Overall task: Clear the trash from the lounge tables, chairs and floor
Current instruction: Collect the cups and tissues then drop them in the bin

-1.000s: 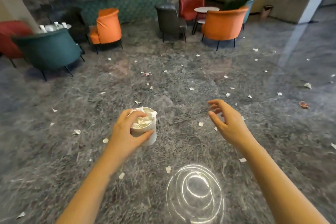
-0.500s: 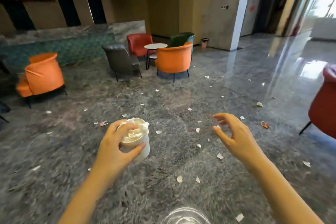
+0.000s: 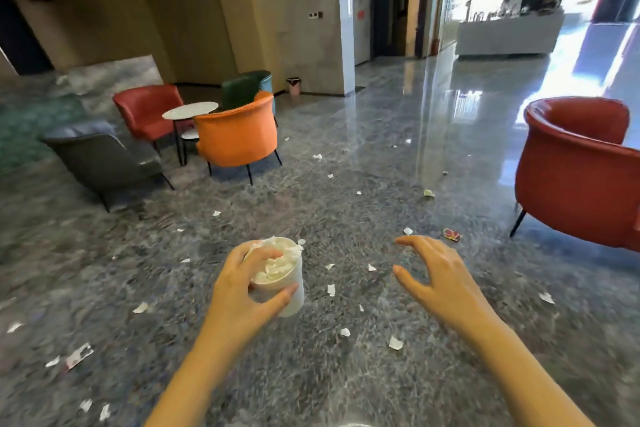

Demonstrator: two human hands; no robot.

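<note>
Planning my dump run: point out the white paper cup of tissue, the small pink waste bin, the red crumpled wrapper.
White paper cup of tissue (image 3: 296, 303): head view, side wall.
Small pink waste bin (image 3: 294, 87): head view, front wall.
Red crumpled wrapper (image 3: 452, 235): head view, middle.

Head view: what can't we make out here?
All head view.
- Cup: fill level below the crumpled paper, covered by the left hand.
- Red wrapper: print too small and blurred.
- Bin by the pillar: contents too small to tell.
- Red chair: cut off by the right edge.
</note>
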